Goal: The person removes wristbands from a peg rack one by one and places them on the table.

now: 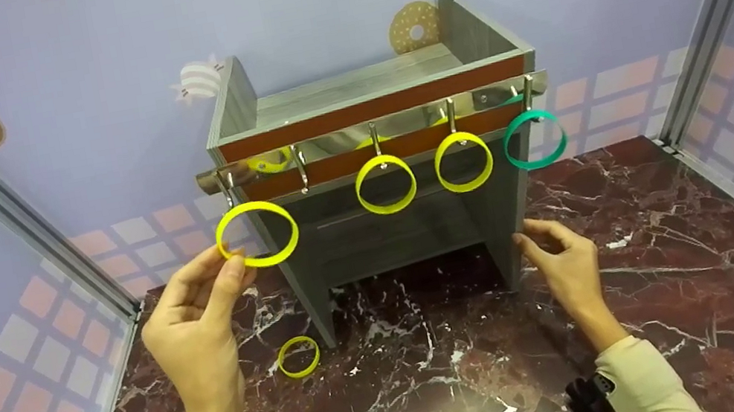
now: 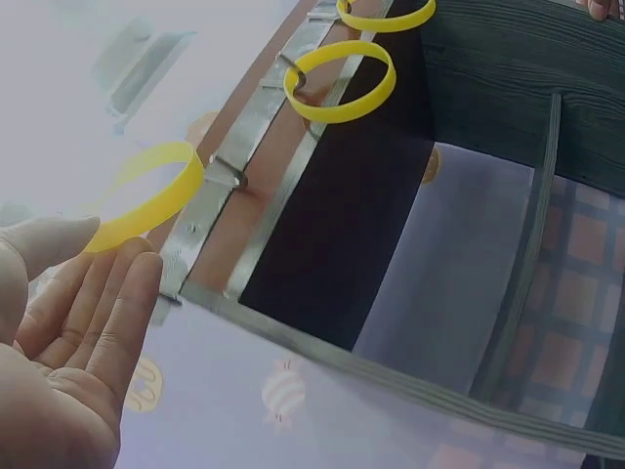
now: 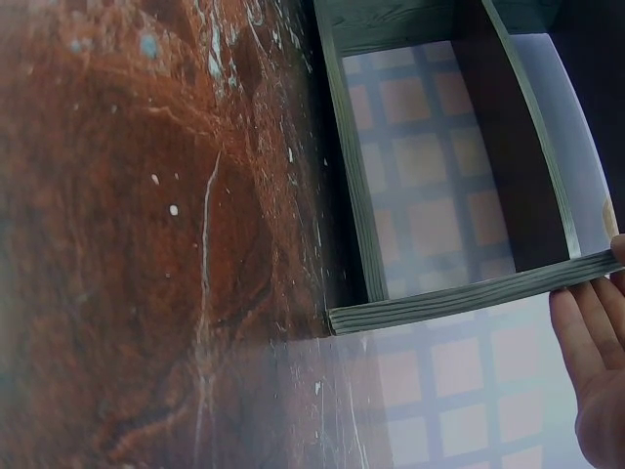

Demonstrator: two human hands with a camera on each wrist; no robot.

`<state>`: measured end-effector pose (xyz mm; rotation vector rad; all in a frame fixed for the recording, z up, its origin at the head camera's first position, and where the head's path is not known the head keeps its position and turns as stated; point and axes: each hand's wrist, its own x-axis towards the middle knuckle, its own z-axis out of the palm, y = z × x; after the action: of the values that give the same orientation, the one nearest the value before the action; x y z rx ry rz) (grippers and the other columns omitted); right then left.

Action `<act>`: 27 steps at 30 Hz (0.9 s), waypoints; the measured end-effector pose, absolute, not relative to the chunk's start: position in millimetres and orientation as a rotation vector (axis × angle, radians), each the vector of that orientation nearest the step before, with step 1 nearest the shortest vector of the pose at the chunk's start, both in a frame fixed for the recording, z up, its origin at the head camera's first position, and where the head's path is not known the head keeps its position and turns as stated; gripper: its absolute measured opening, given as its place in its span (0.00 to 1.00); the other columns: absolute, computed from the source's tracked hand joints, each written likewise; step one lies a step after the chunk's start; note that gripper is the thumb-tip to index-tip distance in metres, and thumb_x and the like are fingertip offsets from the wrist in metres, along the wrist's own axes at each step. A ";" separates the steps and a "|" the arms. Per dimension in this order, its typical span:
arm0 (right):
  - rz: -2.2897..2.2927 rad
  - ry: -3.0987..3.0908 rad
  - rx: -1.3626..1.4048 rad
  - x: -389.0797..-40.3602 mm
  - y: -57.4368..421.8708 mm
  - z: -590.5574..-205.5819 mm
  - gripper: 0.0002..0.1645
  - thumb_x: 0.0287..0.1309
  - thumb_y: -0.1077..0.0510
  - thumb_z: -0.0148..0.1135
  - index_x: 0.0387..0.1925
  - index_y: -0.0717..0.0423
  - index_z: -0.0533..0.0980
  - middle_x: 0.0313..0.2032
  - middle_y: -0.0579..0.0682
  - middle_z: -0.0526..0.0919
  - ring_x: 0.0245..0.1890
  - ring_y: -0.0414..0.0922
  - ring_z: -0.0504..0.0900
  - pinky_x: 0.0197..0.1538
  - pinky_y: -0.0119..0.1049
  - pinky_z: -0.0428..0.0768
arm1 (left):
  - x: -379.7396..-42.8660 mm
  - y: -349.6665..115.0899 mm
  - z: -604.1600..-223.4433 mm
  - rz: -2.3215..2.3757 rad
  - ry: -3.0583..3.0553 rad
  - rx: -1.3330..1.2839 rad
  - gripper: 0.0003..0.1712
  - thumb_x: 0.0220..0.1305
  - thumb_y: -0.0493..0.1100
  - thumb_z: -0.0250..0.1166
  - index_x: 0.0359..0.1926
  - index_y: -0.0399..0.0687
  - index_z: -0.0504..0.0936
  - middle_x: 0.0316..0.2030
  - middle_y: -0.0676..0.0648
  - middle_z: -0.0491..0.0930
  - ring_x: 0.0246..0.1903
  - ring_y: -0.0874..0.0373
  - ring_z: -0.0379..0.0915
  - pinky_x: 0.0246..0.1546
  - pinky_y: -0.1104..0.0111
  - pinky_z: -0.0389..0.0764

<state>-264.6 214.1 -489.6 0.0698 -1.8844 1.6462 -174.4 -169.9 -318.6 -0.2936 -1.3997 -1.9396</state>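
Note:
My left hand [image 1: 196, 327] pinches the lower left of a yellow silicone wristband [image 1: 295, 228] between thumb and fingers. The band is held up just in front of the leftmost hook [image 1: 227, 189] of a metal hook rail [image 1: 333, 142]. Two more yellow wristbands [image 1: 391, 209] [image 1: 468, 187] and a green wristband [image 1: 539, 164] hang from hooks further right. Second from the left, a hook [image 1: 301, 168] carries nothing. My right hand [image 1: 564, 262] grips the front edge of the grey shelf's right side panel [image 3: 459, 299], fingers against its outer face.
The grey wooden shelf [image 1: 383, 233] stands on a dark red marbled tabletop [image 1: 656, 306]. Another yellow wristband [image 1: 302, 374] lies on the table by the shelf's left foot. Lilac patterned walls [image 1: 316, 3] enclose the back and sides.

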 end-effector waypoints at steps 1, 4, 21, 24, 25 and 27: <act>1.651 -1.883 0.071 -264.3 213.9 -489.1 0.12 0.62 0.69 0.76 0.47 0.69 0.87 0.41 0.62 0.90 0.34 0.39 0.89 0.37 0.25 0.87 | -174.3 -171.8 -320.9 -1.945 -1.391 -0.283 0.12 0.61 0.22 0.74 0.46 0.21 0.86 0.38 0.33 0.88 0.34 0.49 0.89 0.40 0.62 0.91; 1.663 -1.882 0.076 -264.1 213.3 -488.2 0.13 0.62 0.69 0.76 0.48 0.69 0.87 0.41 0.62 0.90 0.34 0.41 0.89 0.37 0.26 0.87 | -174.4 -177.3 -328.2 -1.951 -1.374 -0.244 0.12 0.61 0.22 0.73 0.46 0.21 0.86 0.38 0.33 0.88 0.33 0.49 0.89 0.41 0.62 0.90; 1.668 -1.865 0.076 -263.8 212.3 -487.6 0.13 0.61 0.70 0.76 0.47 0.71 0.87 0.40 0.63 0.90 0.32 0.34 0.88 0.36 0.26 0.87 | -184.9 -205.7 -374.9 -1.970 -1.387 -0.020 0.10 0.64 0.23 0.72 0.46 0.21 0.86 0.35 0.36 0.87 0.29 0.52 0.88 0.39 0.63 0.90; 1.663 -1.861 0.082 -264.1 212.7 -488.1 0.13 0.61 0.70 0.76 0.48 0.70 0.87 0.41 0.64 0.90 0.31 0.34 0.88 0.35 0.25 0.87 | -188.8 -209.6 -384.4 -1.984 -1.389 -0.005 0.09 0.64 0.23 0.71 0.46 0.21 0.86 0.34 0.36 0.87 0.30 0.52 0.88 0.40 0.63 0.90; 1.657 -1.862 0.084 -263.9 212.7 -488.4 0.13 0.61 0.70 0.76 0.48 0.71 0.87 0.40 0.65 0.90 0.31 0.34 0.88 0.35 0.25 0.86 | -189.8 -211.0 -387.5 -1.986 -1.391 0.001 0.09 0.65 0.22 0.71 0.45 0.22 0.86 0.34 0.36 0.87 0.30 0.52 0.88 0.41 0.62 0.90; 1.650 -1.864 0.087 -263.9 212.7 -489.0 0.13 0.61 0.71 0.75 0.48 0.71 0.86 0.41 0.65 0.89 0.30 0.33 0.87 0.35 0.24 0.86 | -191.5 -213.8 -393.6 -2.000 -1.386 0.006 0.09 0.65 0.22 0.71 0.45 0.22 0.86 0.35 0.35 0.87 0.30 0.51 0.89 0.41 0.62 0.90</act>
<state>-263.9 212.7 -489.0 0.0875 -1.8635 1.6496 -191.5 -213.8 -393.6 0.0057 -1.3858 -1.9996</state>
